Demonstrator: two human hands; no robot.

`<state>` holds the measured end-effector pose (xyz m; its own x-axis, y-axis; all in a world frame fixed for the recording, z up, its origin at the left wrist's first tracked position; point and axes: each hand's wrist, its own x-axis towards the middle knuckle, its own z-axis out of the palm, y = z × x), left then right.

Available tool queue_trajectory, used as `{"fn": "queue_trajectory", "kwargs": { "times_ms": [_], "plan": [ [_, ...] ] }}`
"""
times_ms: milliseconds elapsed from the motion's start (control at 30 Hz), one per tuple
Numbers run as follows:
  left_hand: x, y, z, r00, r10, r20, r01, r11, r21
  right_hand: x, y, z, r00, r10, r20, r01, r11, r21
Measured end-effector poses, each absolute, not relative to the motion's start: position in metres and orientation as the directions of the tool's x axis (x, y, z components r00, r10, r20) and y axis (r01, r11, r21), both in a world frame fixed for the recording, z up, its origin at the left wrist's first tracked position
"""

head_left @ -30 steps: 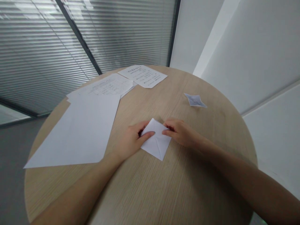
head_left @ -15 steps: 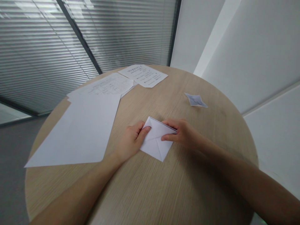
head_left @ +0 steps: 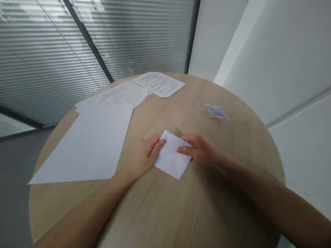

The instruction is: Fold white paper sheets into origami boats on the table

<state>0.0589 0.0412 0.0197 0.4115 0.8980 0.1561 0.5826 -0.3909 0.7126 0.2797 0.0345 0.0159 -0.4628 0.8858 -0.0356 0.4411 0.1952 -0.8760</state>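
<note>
A small folded square of white paper [head_left: 171, 159] is held between both hands, low over the wooden table. Crease lines cross near its middle. My left hand [head_left: 147, 151] pinches the left corner, thumb on top and the fingers curled at the edge and beneath. On the opposite side, my right hand [head_left: 198, 147] grips the right corner, with its thumb lying across the upper face and its other fingers partly hidden behind the paper. At the top edge a thin gap between paper layers shows.
A large blank white sheet [head_left: 95, 144] lies on the round table [head_left: 160, 213] at left. Behind it are printed sheets [head_left: 113, 94] and another printed page [head_left: 160, 84]. A small folded paper piece [head_left: 216, 111] sits at right. Window blinds and a white wall stand beyond the table.
The right fingers have shifted slightly on the paper, with a fingertip now showing below its right corner. The folded paper looks flatter; the left hand keeps its hold.
</note>
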Motion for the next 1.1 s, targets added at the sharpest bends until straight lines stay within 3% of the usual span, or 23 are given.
{"fn": "queue_trajectory", "kwargs": {
  "times_ms": [133,333,500,700,900,1100],
  "plan": [
    [0.056,0.041,0.02,0.438,0.895,0.083,0.529,-0.331,0.782,0.281,0.034,0.016,-0.482,0.87,-0.102,0.425,0.13,-0.896],
    [0.059,0.039,0.019,0.398,0.916,-0.06,0.381,-0.105,0.919,0.282,0.033,0.017,-0.525,0.833,-0.171,0.435,0.09,-0.896],
    [0.063,0.035,0.021,0.352,0.934,-0.055,0.283,-0.05,0.958,0.276,0.031,0.016,-0.501,0.847,-0.175,0.421,0.063,-0.905],
    [0.064,0.032,0.027,0.282,0.953,-0.108,0.111,0.079,0.991,0.272,0.033,0.013,-0.423,0.896,-0.133,0.245,-0.028,-0.969],
    [0.066,0.033,0.021,0.129,0.987,-0.095,-0.03,0.099,0.995,0.262,0.027,0.013,-0.333,0.921,-0.203,-0.083,-0.243,-0.966],
    [0.064,0.036,0.019,0.208,0.976,-0.063,-0.016,0.068,0.998,0.255,0.021,0.013,-0.295,0.916,-0.272,-0.184,-0.334,-0.925]
  ]
}}
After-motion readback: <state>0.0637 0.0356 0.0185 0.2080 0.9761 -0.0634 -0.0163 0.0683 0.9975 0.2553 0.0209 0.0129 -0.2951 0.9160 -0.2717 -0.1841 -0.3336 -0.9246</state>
